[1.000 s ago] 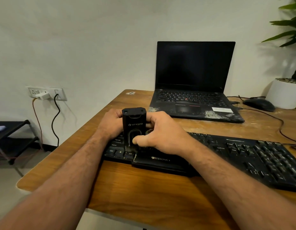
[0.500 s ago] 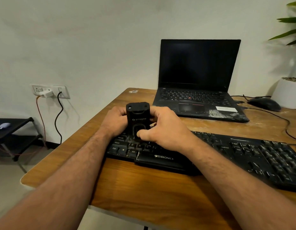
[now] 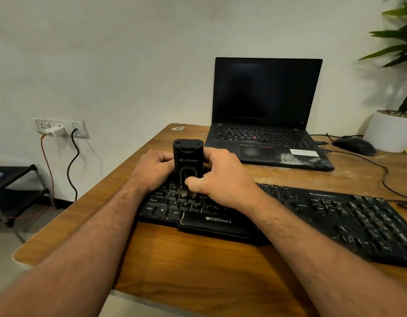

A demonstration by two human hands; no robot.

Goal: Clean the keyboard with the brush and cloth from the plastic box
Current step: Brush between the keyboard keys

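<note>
Surface: a wooden desk [image 3: 198,266] with a worn top, its left corner rounded, standing against a pale wall [image 3: 129,53].
Room: on the wall at the left, a white socket plate [image 3: 60,127] with a white adapter plugged in and a black cable [image 3: 72,165] hanging down; below it, a low black shelf [image 3: 12,179] on the floor.
Around: an open black laptop [image 3: 266,110] with a dark screen at the back of the desk; a black mouse [image 3: 354,145] to its right; a white plant pot [image 3: 391,131] at the far right edge (only some leaves show above it).
Keyboard: the black keyboard [image 3: 312,213] lies across the near part of the desk.
Brush: a black block-shaped brush [image 3: 187,160] stands upright, bristles down on the left keys.
Left hand: the left hand [image 3: 152,171] grips the brush from its left side.
Right hand: the right hand [image 3: 223,177] grips it from the right, thumb on its front.
In the way: both hands hide the keys behind the brush.
</note>
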